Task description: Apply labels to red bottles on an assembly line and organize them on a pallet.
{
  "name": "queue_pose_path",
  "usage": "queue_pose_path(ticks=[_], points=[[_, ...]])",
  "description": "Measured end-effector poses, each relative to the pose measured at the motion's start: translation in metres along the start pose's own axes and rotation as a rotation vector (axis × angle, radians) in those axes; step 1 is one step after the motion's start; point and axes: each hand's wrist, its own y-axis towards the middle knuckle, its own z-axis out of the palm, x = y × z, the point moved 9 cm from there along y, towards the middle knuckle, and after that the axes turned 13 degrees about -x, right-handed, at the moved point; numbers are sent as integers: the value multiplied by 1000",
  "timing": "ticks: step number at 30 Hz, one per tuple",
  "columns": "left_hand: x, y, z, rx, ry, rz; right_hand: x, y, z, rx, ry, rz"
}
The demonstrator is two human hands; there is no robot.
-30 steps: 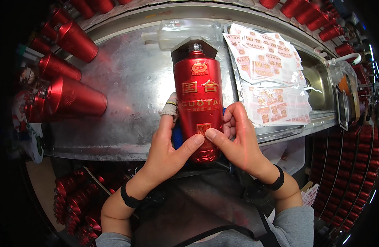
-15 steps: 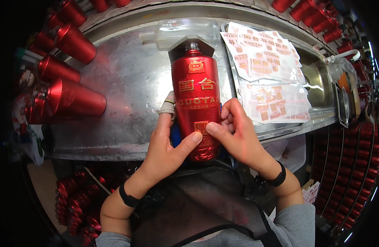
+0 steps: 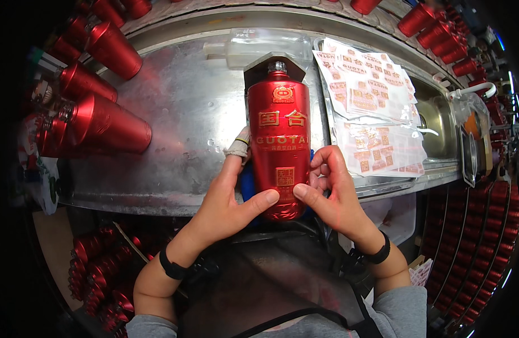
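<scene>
A glossy red bottle [image 3: 279,127] with gold lettering and a bare threaded neck lies face up in front of me, its base toward me. My left hand [image 3: 228,194] is closed on its lower left side, thumb on the front; whitish wrapping covers a fingertip. At the lower right side my right hand [image 3: 334,191] presses its thumb on the edge, fingers curled beside the bottle. Behind the neck shows a dark angular plate [image 3: 296,69]. Something blue [image 3: 248,183] peeks out from under the bottle. Printed sticker sheets [image 3: 378,84] lie to the right.
A clear glass bottle [image 3: 265,48] lies on the metal worktop [image 3: 175,112] at the back. Red bottles [image 3: 110,121] stand along the left edge, with more at the far right. A sink [image 3: 437,129] is beyond the sheets. Racks of red bottles [image 3: 473,242] fill the lower right.
My right thumb has slid off the gold square mark to the bottle's lower right edge. The whole view has shifted slightly, and the bottle stays between my hands.
</scene>
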Motion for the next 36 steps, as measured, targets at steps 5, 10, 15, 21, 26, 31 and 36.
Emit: queue_pose_path(ticks=[5,10,15,21,26,31,36], points=[[-7,5,4,-30,-26,2,8,1,4,-32,-68,-46],[-6,5,1,-37,-6,21,9,1,4,-4,-85,-52],[9,5,-5,-10,-168,-161,-10,4,-3,53,68,42],[10,0,-3,44,-124,-48,-2,-1,1,95,35,42],[7,2,-1,69,-82,-29,-7,1,-1,100,38,37],[5,3,-1,90,-74,-41,-3,1,-1,99,18,10],[2,3,1,99,-83,-21,3,2,-1,76,-5,-31]])
